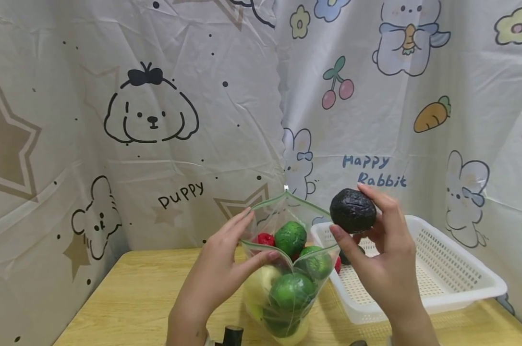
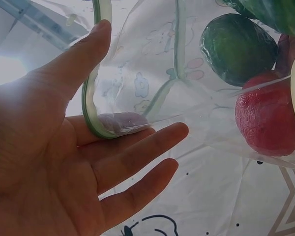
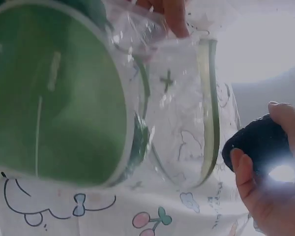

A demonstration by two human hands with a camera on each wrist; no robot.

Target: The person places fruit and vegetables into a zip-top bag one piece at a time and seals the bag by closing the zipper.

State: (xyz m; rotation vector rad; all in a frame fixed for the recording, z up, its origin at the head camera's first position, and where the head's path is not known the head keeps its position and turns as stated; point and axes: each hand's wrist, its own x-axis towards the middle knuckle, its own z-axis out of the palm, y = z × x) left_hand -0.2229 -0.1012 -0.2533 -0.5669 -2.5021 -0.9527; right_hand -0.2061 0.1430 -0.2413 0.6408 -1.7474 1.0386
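A clear zip bag [image 1: 261,218] with a green-edged mouth stands open in the head view. Inside are several green fruits [image 1: 292,290], a red one [image 2: 268,115] and something pale yellow [image 1: 256,283]. My left hand [image 1: 219,266] holds the bag's left rim, thumb at the front edge and fingers along the side. In the left wrist view the outer fingers extend past the plastic. My right hand [image 1: 388,250] grips a dark, wrinkled avocado [image 1: 353,210] between thumb and fingers, just right of the mouth and apart from it. The right wrist view shows the avocado [image 3: 258,142] strongly backlit.
A white perforated basket [image 1: 464,293] stands on the wooden table [image 1: 127,298], right of the bag. A dark round item [image 1: 351,255] and a red one [image 1: 337,265] show partly behind my right hand. A printed curtain [image 1: 226,125] hangs behind. A small black object [image 1: 233,335] is at the bottom edge.
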